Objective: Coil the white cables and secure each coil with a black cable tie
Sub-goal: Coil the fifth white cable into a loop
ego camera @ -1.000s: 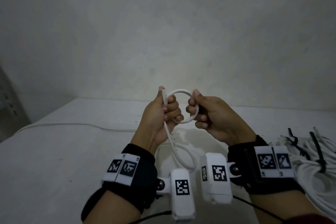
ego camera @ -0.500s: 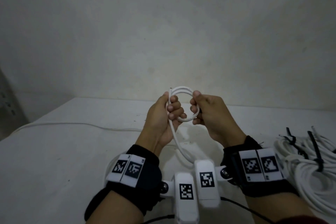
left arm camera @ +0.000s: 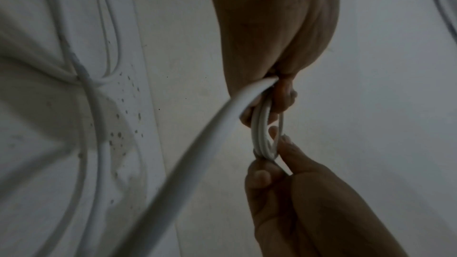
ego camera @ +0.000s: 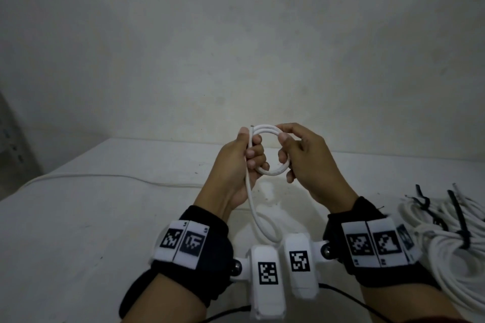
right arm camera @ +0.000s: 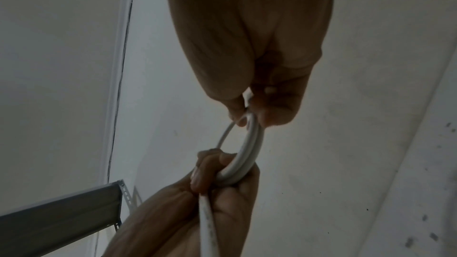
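- Head view: the left hand [ego camera: 237, 165] and the right hand [ego camera: 305, 158] hold a small coil [ego camera: 270, 151] of white cable [ego camera: 252, 207] between them, raised above the white table [ego camera: 78, 217]
- Left fingers are curled round the left side of the coil; the cable's cut end [ego camera: 252, 126] projects just above the left thumb
- Right thumb and fingers pinch the coil's right side, thumb on top
- Head view only: the free cable drops from below the left fingers toward the wrists; finished bundles [ego camera: 456, 249] with black cable ties [ego camera: 458, 217] lie right of the right hand
- Left wrist view only: the coil [left arm camera: 263, 134] shows several turns edge-on, and slack cable loops [left arm camera: 99, 124] lie on the table
- Right wrist view only: a grey metal shelf [right arm camera: 61, 208] sits beyond the left hand [right arm camera: 197, 202]; the coil [right arm camera: 247, 149] spans both sets of fingers
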